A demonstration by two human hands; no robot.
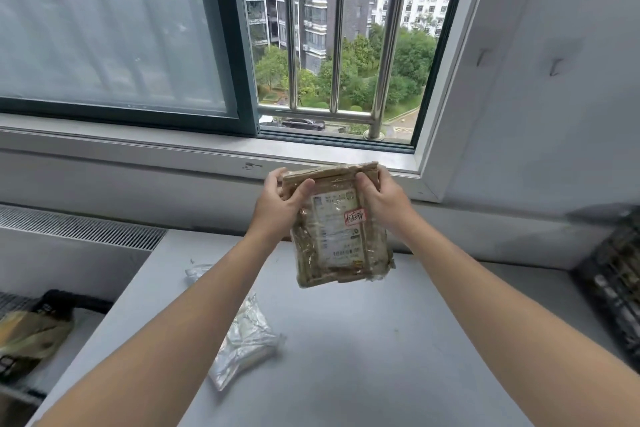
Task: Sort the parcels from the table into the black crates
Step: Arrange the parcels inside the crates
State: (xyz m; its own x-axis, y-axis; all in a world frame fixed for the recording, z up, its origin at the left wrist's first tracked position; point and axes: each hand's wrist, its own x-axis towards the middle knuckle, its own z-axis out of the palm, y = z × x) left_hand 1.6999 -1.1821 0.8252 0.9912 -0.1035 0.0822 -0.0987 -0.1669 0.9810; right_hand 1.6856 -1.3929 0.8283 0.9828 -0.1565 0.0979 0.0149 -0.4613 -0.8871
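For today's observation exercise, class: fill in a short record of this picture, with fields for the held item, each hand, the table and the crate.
held: brown parcel, upright above the table, label facing the camera
left hand: grips the parcel's top left corner
right hand: grips its top right corner
on table: plastic parcel, lying flat
crate: black, at the right edge of view, blurred

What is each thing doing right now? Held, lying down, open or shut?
Brown taped parcel with white label: held up in the air, upright.
Left hand: grips the parcel's top left corner.
Right hand: grips its top right corner.
Clear plastic-wrapped parcel: lying flat on the grey table.
Black plastic crate: on the right, something inside, blurred.
Green-framed sliding window: slid open.
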